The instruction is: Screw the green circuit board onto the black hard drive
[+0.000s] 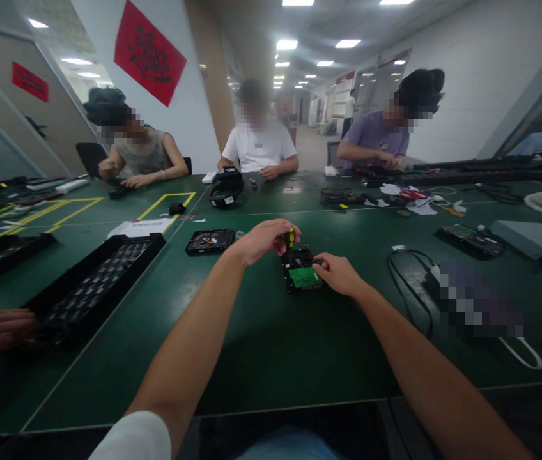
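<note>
Both hands work at a hard drive (302, 276) lying green board up between them: the left hand (264, 239) is closed around a yellow-and-black screwdriver (291, 238) upright over its far end, and the right hand (337, 273) pinches its right edge. Farther left on the green tabletop (271, 345) lie a second drive (210, 241) and a black tray (93, 287), with three people seated along the far side. The screwdriver's tip is hidden.

Nothing clearly legible. Red diamond poster (150, 54) on wall shows black calligraphy, possibly one Chinese character. Small red sign (30, 82) is unreadable.
</note>
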{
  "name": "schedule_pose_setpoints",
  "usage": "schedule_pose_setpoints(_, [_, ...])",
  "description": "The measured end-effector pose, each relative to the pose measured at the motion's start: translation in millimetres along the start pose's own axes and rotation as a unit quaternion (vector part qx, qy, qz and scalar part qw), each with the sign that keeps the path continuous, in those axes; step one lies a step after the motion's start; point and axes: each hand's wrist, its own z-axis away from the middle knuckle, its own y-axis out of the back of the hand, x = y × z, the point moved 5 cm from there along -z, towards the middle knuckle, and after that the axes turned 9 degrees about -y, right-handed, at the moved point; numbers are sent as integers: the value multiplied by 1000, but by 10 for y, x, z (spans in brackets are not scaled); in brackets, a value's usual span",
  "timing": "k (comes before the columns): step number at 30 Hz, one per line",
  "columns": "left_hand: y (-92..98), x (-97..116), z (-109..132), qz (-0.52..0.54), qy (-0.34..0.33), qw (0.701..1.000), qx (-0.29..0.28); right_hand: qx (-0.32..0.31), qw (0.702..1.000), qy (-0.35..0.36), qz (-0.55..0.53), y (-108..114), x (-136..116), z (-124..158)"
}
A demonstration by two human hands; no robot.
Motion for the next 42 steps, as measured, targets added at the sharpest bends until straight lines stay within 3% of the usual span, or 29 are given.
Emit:
schedule_pose_setpoints(10, [10, 73, 7, -159, -25, 984, 75, 1, 1000, 9, 2, 3, -16, -2])
schedule_pose_setpoints(18, [-36, 137, 38, -89, -16, 996, 17, 8, 1000, 14, 13, -5, -9, -11])
schedule_pose_setpoints(24, [-26, 109, 31, -28, 5, 999, 36, 5, 1000, 12, 7, -5, 15, -16])
schedule_pose_setpoints(28, [21, 111, 23, -60, 1, 996, 59, 2, 1000, 11, 2, 1, 16, -9])
schedule_pose_setpoints(36, [23, 111, 15, -94, -5, 994, 52, 2, 1000, 8, 3, -12, 12, -16])
schedule_pose_setpoints(42, [54, 75, 1, -185, -47, 976, 106, 4, 1000, 10, 6, 2, -11, -2])
